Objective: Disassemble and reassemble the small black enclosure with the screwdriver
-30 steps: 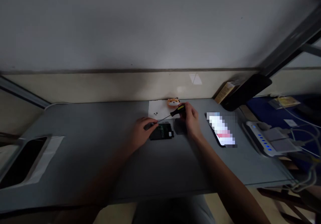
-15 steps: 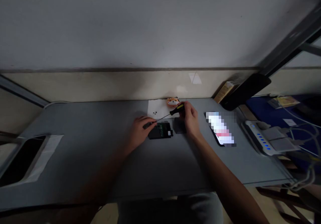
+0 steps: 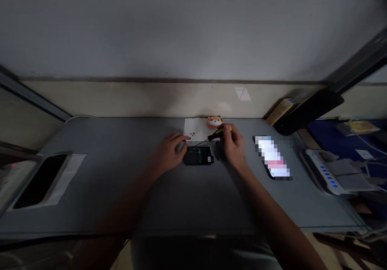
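My right hand (image 3: pixel 233 146) is closed round the handle of a black-and-yellow screwdriver (image 3: pixel 215 134). Its thin shaft slants down to the left, the tip at the upper edge of a small black device with an exposed green circuit board (image 3: pixel 198 157). By the device's left end is my left hand (image 3: pixel 173 152), index finger stretched out and thumb apart from it; whether it touches the device I cannot tell. Several tiny dark screws (image 3: pixel 192 134) lie on a white sheet of paper (image 3: pixel 198 125) behind the device. A dark flat piece (image 3: pixel 219 151) is partly hidden by my right hand.
An orange-and-white animal-faced case (image 3: pixel 214 121) sits on the paper's right. Farther right are a lit phone (image 3: pixel 273 157), a white charging hub with blue lights (image 3: pixel 325 173), a long black case (image 3: pixel 310 112) and a yellowish box (image 3: pixel 278 111). A dark-screened phone (image 3: pixel 42 181) lies left.
The view has shifted, so the table's contents sit farther right. My left index finger and thumb have spread apart near the screwdriver tip. The screwdriver stays in my right hand.
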